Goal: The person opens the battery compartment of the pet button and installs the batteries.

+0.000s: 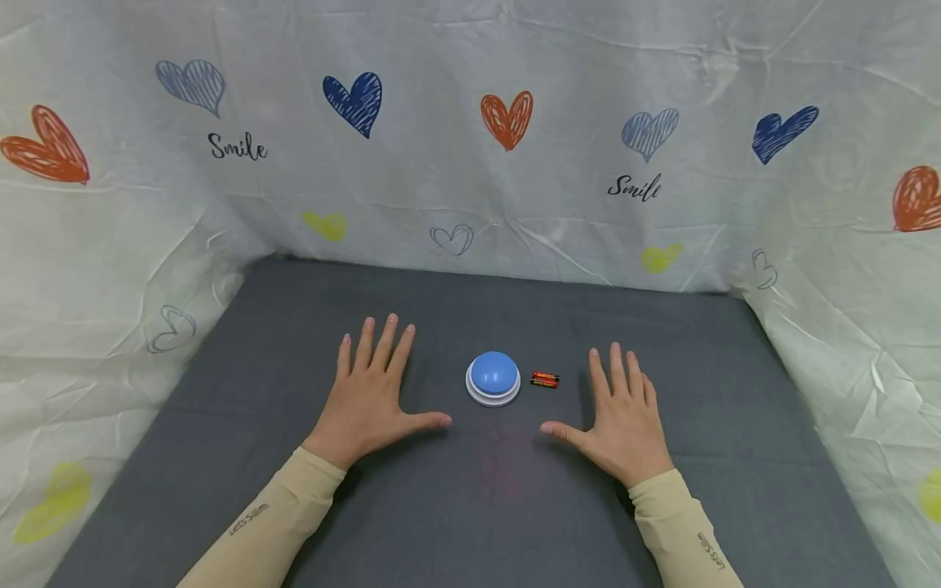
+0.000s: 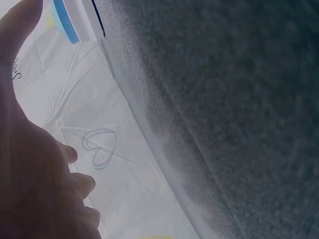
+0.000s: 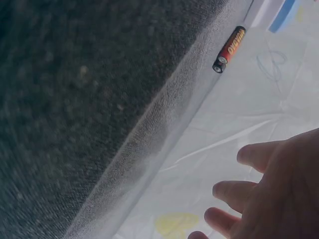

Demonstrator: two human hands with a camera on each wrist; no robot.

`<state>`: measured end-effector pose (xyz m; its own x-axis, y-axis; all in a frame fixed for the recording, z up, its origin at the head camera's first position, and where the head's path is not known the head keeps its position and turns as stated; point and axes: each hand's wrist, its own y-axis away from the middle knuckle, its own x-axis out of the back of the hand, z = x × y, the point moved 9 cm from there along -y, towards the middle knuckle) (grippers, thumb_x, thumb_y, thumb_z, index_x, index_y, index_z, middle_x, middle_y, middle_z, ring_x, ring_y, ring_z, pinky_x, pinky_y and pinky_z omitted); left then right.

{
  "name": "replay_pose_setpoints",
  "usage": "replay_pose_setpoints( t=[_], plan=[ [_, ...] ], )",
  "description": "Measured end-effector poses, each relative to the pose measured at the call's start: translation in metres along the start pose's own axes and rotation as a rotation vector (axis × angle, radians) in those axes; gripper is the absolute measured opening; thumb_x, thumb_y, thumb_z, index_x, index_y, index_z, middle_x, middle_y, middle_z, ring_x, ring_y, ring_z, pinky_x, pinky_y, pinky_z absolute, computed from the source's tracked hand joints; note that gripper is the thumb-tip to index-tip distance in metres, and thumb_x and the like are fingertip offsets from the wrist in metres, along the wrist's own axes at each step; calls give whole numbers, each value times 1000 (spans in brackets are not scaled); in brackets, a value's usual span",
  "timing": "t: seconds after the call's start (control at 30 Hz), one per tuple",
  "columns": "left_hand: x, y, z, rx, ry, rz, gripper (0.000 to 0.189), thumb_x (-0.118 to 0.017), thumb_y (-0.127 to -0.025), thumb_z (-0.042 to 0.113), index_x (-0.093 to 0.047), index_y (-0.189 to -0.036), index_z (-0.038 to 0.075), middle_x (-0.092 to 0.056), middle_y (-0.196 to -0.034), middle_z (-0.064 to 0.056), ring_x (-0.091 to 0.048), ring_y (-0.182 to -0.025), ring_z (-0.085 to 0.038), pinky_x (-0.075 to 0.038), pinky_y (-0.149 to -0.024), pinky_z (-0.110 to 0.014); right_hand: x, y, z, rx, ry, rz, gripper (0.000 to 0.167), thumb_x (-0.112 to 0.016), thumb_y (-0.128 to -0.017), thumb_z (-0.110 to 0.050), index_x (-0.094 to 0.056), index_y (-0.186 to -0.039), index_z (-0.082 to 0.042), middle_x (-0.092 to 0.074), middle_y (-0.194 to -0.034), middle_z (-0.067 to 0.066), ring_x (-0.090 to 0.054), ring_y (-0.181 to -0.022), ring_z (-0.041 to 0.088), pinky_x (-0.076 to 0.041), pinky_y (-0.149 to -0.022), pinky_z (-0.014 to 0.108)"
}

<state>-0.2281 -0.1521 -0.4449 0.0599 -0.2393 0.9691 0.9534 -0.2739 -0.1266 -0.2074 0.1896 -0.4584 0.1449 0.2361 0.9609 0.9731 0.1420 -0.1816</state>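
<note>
A round blue dome button on a white base (image 1: 493, 377) sits on the dark grey table, between the two hands. Just right of it lie two small red-and-black batteries (image 1: 545, 379), side by side; the right wrist view shows the batteries (image 3: 230, 50) end-on. My left hand (image 1: 371, 400) is spread left of the button, thumb pointing toward it and holding nothing. To the right of the batteries, my right hand (image 1: 623, 416) has its fingers extended, also holding nothing. The left wrist view catches part of the button (image 2: 75, 20) beyond the thumb.
A grey cloth (image 1: 485, 523) covers the table. White sheeting (image 1: 441, 188) printed with hearts and "Smile" lettering hangs at the back and along both sides.
</note>
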Motion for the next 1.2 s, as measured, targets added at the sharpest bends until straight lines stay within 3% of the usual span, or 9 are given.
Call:
replay_pose_setpoints(
  t=[0.27,0.6,0.7,0.97,1.2],
  plan=[
    [-1,0,9,-16,-18,10,144,-67,-71,98,-13,-176,15,-8,-183,-16,-2,-169,-46,-5,-131,-71,-3,-3,-6,-5,-29,-32,137,-67,-74,-96,-25,-174,-12,-17,-181,22,-17,-166,47,-23,-128,68],
    [-5,-11,36,-83,-20,31,147,-69,-69,98,-14,-175,14,-9,-183,-16,-5,-169,-47,-8,-132,-71,-4,-19,-44,43,-48,-58,136,-63,-76,-97,-22,-174,-13,-15,-182,19,-16,-168,44,-24,-129,67],
    [-9,-18,48,-104,-13,8,147,-72,-70,96,-12,-175,13,-6,-183,-15,-3,-169,-45,-8,-132,-70,-6,-27,-58,67,-72,-88,135,-62,-77,-97,-21,-174,-13,-14,-182,17,-15,-168,43,-23,-130,67],
    [-25,-28,74,-171,2,-108,142,-83,-79,78,-2,-175,12,-3,-184,-14,-7,-170,-41,-23,-132,-63,-12,-40,-91,196,-170,-150,121,-69,-86,-83,-26,-173,-12,-30,-178,14,-24,-167,39,-25,-129,66],
    [-30,-30,79,-188,17,-160,135,-90,-83,61,-6,-175,8,-5,-183,-14,-9,-169,-41,-29,-131,-59,-20,-43,-95,230,-182,-169,107,-74,-91,-72,-38,-169,-9,-46,-170,14,-38,-160,39,-31,-126,65]
  ],
)
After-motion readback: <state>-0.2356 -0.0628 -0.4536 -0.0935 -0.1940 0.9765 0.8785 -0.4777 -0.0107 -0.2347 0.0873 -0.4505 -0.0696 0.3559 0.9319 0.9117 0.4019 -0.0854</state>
